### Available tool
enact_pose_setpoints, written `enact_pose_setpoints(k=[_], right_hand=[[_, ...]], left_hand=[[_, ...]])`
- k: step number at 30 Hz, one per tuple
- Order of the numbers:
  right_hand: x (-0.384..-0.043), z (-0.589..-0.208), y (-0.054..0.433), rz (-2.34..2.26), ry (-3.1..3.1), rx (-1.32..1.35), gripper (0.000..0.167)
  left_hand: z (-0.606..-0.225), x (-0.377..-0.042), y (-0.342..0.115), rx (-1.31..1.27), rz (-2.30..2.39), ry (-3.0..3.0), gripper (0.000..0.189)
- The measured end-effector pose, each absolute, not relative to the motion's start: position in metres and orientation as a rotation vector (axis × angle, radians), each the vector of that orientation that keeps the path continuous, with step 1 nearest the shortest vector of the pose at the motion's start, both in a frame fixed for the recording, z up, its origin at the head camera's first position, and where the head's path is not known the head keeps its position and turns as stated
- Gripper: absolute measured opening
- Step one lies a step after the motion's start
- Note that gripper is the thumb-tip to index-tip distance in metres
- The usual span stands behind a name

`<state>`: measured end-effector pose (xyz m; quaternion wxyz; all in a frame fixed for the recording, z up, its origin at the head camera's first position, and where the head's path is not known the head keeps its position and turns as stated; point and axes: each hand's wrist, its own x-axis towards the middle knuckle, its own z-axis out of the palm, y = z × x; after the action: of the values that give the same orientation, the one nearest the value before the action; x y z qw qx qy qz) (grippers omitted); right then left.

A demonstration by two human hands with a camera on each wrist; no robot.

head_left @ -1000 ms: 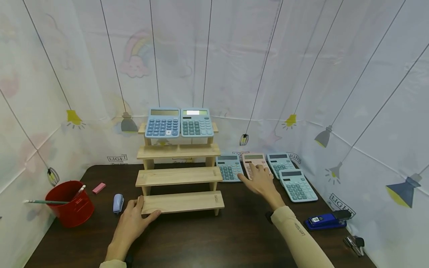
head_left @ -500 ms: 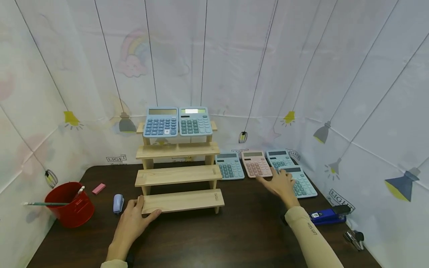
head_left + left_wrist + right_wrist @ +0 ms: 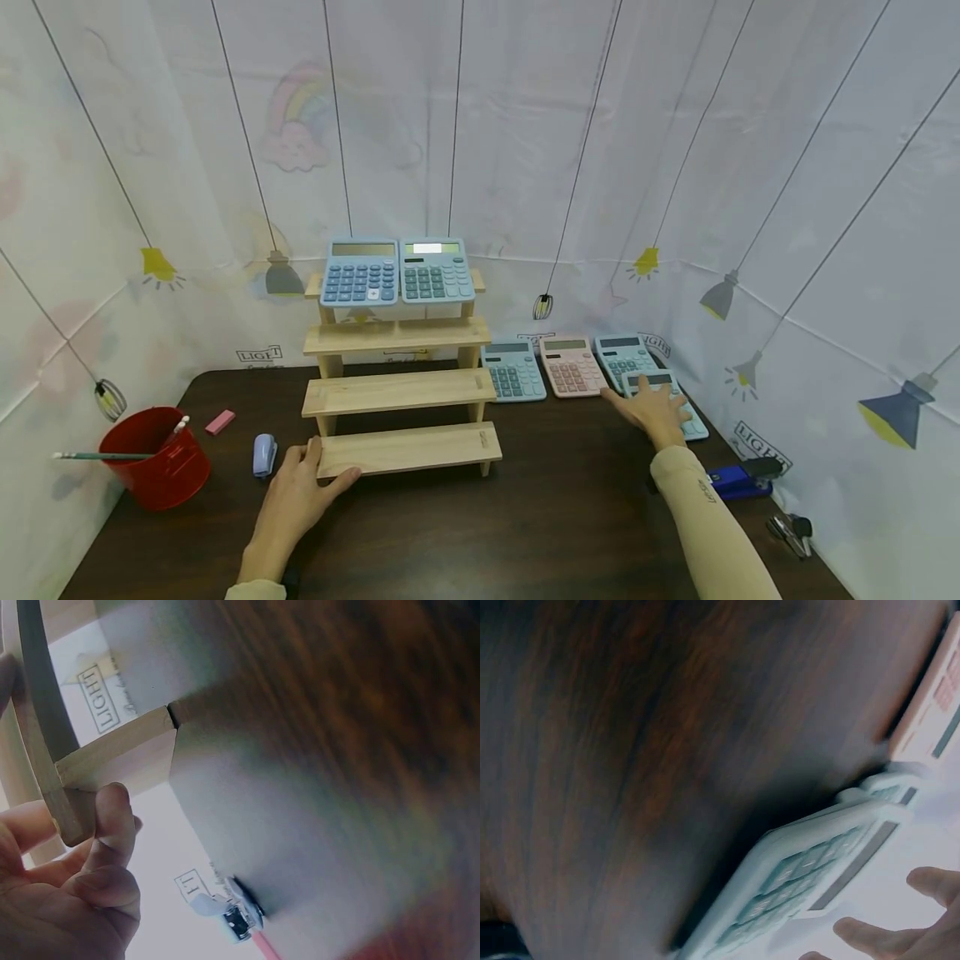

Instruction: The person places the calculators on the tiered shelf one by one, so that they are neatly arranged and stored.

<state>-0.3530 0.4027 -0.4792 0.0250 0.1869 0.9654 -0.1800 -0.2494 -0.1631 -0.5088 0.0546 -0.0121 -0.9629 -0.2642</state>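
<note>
My left hand [image 3: 291, 504] grips the left end of the lowest step of a four-tier, pale wooden display stand [image 3: 408, 450]. In the left wrist view its fingers [image 3: 112, 817] curl around the corner of the board. My right hand [image 3: 654, 410], fingers spread, hovers over the front light-blue calculator [image 3: 693, 427] at the right. In the right wrist view the fingertips [image 3: 851, 930] are just above that calculator [image 3: 795, 877]. Behind it lie another light-blue calculator [image 3: 624, 353], a pink calculator [image 3: 572, 367] and a blue-green calculator [image 3: 513, 372].
Two calculators, a blue one [image 3: 360, 273] and a blue-green one [image 3: 437, 272], stand on the top tier. On the left are a red bucket [image 3: 161, 471] with pencils, a pink eraser [image 3: 220, 422] and a small stapler [image 3: 264, 455]. A blue stapler [image 3: 738, 482] and a metal clip [image 3: 787, 533] lie on the right.
My right hand has moved right, from over the pink calculator to over the front light-blue one. My left hand has stayed on the stand.
</note>
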Motion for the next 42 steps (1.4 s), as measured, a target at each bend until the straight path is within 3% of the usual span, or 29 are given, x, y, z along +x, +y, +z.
enact_pose_setpoints(k=[10,22,42], right_hand=[[-0.348,-0.484,0.415,-0.723,2.867,0.714,0.130],[-0.352,-0.494,0.427,-0.816,2.763,0.882,0.113],[-0.350,-0.491,0.415,-0.765,2.737,0.933,0.110]], left_hand=[[-0.510,-0.250,-0.164,-0.039,-0.804,-2.923,0.104],[-0.511,-0.252,-0.164,-0.025,-0.808,-2.921,0.103],[-0.509,-0.251,-0.164,-0.003,-0.829,-2.952,0.104]])
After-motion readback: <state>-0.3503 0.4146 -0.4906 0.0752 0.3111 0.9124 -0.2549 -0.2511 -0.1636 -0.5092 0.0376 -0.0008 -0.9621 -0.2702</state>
